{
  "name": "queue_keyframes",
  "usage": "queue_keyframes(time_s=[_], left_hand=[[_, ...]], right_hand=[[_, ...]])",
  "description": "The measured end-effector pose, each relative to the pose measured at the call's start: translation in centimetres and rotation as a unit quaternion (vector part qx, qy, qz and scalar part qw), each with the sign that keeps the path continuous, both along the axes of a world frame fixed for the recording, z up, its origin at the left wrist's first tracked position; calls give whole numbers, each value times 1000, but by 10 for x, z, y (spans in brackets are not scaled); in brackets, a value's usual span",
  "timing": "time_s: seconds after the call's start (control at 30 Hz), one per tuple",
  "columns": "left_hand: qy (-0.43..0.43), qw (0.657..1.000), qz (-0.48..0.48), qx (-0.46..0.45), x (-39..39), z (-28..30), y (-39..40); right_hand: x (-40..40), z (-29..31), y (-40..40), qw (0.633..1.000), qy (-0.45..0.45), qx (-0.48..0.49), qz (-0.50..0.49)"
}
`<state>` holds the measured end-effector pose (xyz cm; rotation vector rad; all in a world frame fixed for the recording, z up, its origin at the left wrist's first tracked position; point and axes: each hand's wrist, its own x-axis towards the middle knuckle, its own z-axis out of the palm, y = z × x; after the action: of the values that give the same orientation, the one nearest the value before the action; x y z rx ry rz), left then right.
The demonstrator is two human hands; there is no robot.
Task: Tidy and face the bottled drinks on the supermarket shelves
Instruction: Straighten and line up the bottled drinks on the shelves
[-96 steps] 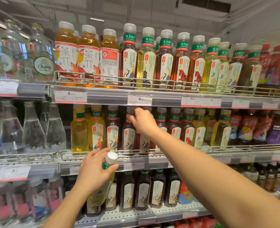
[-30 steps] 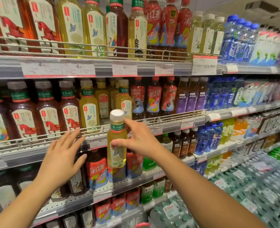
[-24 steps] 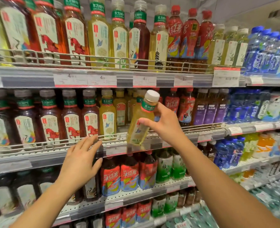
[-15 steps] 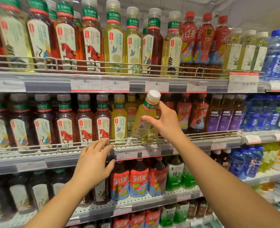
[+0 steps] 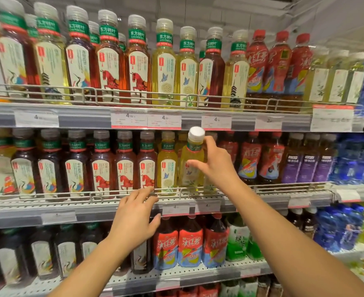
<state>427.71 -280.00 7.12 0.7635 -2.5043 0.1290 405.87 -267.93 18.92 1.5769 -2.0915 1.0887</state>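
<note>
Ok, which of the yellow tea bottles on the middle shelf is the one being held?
The yellow bottle with the bright white cap, gripped by the right hand. It leans slightly, right of the upright butterfly-label bottle.

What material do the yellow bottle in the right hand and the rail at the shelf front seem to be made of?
The yellow bottle, held by the right hand, looks like clear plastic: the pale drink shows through, under a white ribbed cap and a printed label. The rail looks like thin metal wire with a pale, probably painted coat; the exact finish is unclear.
</note>
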Motion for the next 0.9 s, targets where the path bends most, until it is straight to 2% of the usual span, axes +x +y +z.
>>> queue_keyframes(time_s=[0.1,0.2,0.27,0.5,0.57,0.77,0.9], left_hand=[[1,1000,-4,11,1,1,1],[-5,1000,-5,11,0,3,2],[-6,1000,-4,11,0,6,2],[-13,1000,6,11,-2,13,3],[-11,1000,5,9,-5,21,3],[123,990,-10,63,-32,79,6],[167,981,25,93,-56,109,-1]], right_hand=[[-7,-26,0,999,30,39,1],[-10,-33,-2,999,-37,19,3],[-12,-23,-10,999,-38,29,-9],[-12,2,-34,984,86,96,-122],[-14,7,-36,978,95,114,-149],[-22,7,-38,978,41,146,-144],[-27,1,-34,983,10,135,-125]])
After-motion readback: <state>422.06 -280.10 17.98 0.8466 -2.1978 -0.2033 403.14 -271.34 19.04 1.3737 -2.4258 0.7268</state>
